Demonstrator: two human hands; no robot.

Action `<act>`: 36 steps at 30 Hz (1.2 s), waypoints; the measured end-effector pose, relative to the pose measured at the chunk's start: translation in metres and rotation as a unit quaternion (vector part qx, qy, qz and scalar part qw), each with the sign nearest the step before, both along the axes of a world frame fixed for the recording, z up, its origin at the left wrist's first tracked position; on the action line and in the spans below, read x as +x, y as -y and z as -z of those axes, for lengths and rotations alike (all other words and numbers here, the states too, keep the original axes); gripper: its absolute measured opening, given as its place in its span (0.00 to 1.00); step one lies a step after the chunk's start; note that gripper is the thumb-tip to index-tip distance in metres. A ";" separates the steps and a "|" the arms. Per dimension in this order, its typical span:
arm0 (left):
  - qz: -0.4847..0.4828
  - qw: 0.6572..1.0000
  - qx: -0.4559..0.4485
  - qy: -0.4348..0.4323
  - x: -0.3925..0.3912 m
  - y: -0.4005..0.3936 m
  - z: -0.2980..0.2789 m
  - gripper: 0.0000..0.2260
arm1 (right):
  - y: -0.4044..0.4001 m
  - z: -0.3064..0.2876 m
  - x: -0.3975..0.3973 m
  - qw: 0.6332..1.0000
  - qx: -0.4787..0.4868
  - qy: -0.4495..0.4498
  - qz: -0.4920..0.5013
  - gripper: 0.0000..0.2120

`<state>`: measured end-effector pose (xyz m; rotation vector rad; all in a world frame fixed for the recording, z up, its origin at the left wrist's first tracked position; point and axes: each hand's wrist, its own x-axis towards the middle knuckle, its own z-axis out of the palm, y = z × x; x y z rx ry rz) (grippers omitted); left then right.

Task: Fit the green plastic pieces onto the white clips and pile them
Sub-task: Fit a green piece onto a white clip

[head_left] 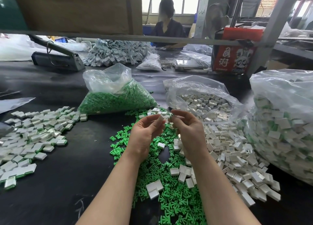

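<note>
A workshop bench covered in black sheet point(71, 157) fills the head view, with another person seated at the far side behind a grey shelf rail and a red printed carton point(235, 55) by the post.

On the bench, a clear bag of green pieces point(116, 98) lies at centre, and an open bag of white clips point(203, 103) just right of it spills a loose heap toward the near edge. Loose green plastic pieces point(172, 191) are scattered under and between the 2 forearms, mixed with a few clips. At the left lies the pile of finished clips point(33, 136), each showing a green edge, and a large bag at the far right holds more of the same.

The left hand point(145, 131), raised above the scatter, pinches 1 white clip point(161, 119) at its fingertips. The right hand point(188, 128) faces it, fingers curled close to the clip, with a hint of green at the fingertips; whether they pinch a green piece cannot be told for certain.

The step in hand looks to be the fitting itself: the piece brought to the clip's open side. The next move would call for lining the piece up squarely with the slot and pressing it home, then setting the joined clip on the left pile.
</note>
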<state>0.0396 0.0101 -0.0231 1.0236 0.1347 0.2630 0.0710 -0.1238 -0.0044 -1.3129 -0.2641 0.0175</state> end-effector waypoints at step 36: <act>0.029 0.997 -0.076 0.008 -0.002 0.004 -0.005 0.16 | -0.006 0.003 0.002 1.000 0.008 0.011 0.022 0.04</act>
